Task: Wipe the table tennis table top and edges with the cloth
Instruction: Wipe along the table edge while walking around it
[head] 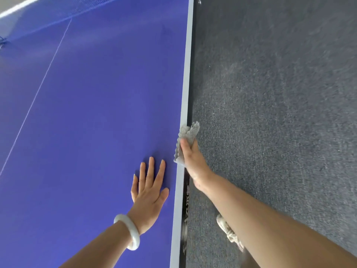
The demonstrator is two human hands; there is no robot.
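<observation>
Hands: right hand grips a grey cloth, thumb on top, the other fingers hidden over the side, so the cloth is pinched around the right edge of the table, part of it lying on the pale border and part hanging past it. Left hand lies flat and released on the blue table top, fingers straight and slightly spread, just left of the edge and nearer than the cloth; it holds nothing and appears to serve as a brace. White bracelet on the left wrist. Cloth looks thin, soft, ragged at the rim and light; judged easy to fold over the edge, likely to bunch or slip if held loosely, so best taken in the middle with thumb above and fingers below. Top looks smooth, hard and slick, so little drag is expected. Step in hand, by judgement: wiping along the right edge, with the far stretch not yet reached. Further out: thin white line down the top, net at far left, grey carpet to the right, one pale shoe near the table.
</observation>
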